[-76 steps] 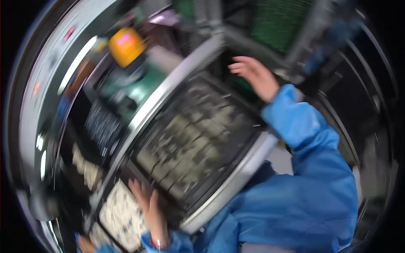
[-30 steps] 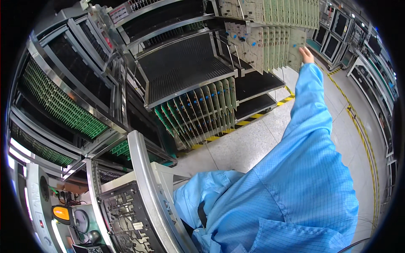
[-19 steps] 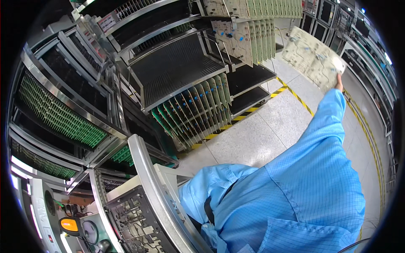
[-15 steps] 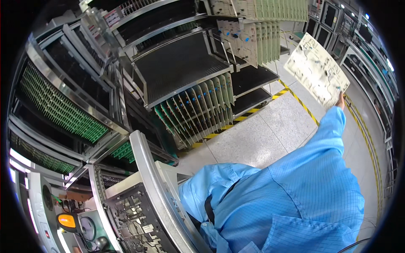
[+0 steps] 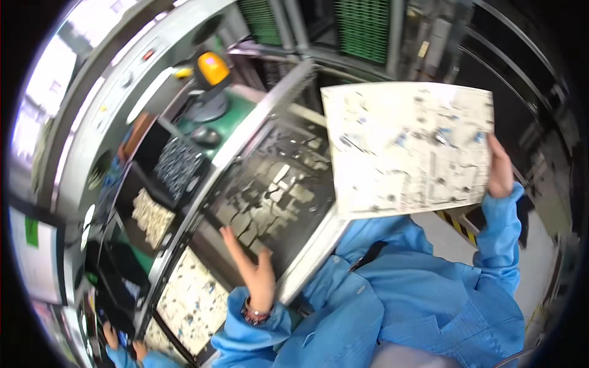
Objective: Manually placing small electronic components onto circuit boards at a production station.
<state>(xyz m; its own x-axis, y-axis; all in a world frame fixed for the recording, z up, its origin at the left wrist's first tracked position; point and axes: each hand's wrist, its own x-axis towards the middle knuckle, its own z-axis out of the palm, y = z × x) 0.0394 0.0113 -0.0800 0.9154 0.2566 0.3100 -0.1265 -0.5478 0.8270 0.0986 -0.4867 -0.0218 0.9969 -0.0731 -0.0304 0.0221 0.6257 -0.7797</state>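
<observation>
My right hand grips the right edge of a large white circuit board, raised in front of me and dotted with small dark and blue parts. My left hand holds nothing; its fingers are spread above the near end of a black fixture with metallic, irregular cut-outs. The board's lower left corner hangs over the fixture's metal side rail. Beside my left hand, a similar populated white circuit board lies flat on the line.
Behind the fixture are an orange-and-black handheld scanner on a stand, a mouse, a bin of grey parts and a bin of cream parts. A co-worker's hands show at lower left. Racks of green boards stand at the back.
My view has swung left from the racks to the line. The circuit board in my right hand has come from far out on the right to close above the fixture. My left hand has appeared.
</observation>
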